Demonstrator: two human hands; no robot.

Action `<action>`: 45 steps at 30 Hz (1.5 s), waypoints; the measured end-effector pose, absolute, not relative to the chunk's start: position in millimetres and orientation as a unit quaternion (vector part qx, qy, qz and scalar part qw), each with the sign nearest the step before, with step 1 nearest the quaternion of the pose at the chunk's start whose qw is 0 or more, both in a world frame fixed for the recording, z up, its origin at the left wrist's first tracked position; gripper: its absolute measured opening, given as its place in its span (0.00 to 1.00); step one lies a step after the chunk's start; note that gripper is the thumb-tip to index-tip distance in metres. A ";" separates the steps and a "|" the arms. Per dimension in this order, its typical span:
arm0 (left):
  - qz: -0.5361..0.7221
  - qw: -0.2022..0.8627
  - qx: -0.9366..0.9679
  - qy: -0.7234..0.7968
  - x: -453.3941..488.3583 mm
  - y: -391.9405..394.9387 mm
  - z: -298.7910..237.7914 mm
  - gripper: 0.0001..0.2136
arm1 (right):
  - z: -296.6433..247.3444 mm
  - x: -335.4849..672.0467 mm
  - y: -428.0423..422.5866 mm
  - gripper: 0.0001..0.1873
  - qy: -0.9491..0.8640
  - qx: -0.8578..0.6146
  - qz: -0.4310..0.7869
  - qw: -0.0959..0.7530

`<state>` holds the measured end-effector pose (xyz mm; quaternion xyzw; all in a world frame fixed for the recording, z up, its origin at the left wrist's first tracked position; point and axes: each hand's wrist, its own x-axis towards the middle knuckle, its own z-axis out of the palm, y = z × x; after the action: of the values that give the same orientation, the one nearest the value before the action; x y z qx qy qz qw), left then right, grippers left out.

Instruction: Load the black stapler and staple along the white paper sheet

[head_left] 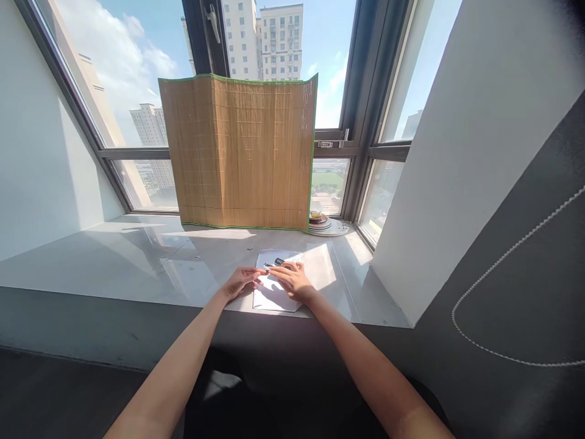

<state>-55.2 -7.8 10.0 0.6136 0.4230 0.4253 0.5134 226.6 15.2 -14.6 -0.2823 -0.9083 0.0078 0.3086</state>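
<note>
Over a white sheet of paper on the window sill, my two hands meet at the fingertips. My left hand is closed in a pinch at a small dark and silvery piece, too small to name. From the other side my right hand brings its fingers together on the same spot; what they grip is partly hidden. Just beyond the right fingers lies a small black object with light marks, like a key fob. Faint marks show near the sheet's upper right.
A bamboo mat with green edging stands upright against the window. Stacked plates sit on the sill in the right corner. A white bead chain hangs at the right. The sill's front edge is close to my forearms.
</note>
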 end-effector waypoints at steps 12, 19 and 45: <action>0.448 0.492 0.605 0.438 -56.3 -5.0 8.0 0.31 | 4.5 301.6 72.6 0.33 -0.642 -0.679 0.124 0.334; 0.439 0.489 0.600 0.456 -59.6 0.1 4.9 0.34 | -0.9 313.2 87.3 0.29 -0.639 -0.712 0.134 0.259; 0.295 0.058 0.645 0.703 -60.8 115.9 -6.6 0.20 | -37.6 303.3 77.6 0.18 -0.717 -0.663 -0.028 0.214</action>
<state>-60.8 115.9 -6.6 0.6448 0.7027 0.2950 0.0583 303.3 77.6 -37.6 -0.6626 -0.7170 -0.0281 0.2144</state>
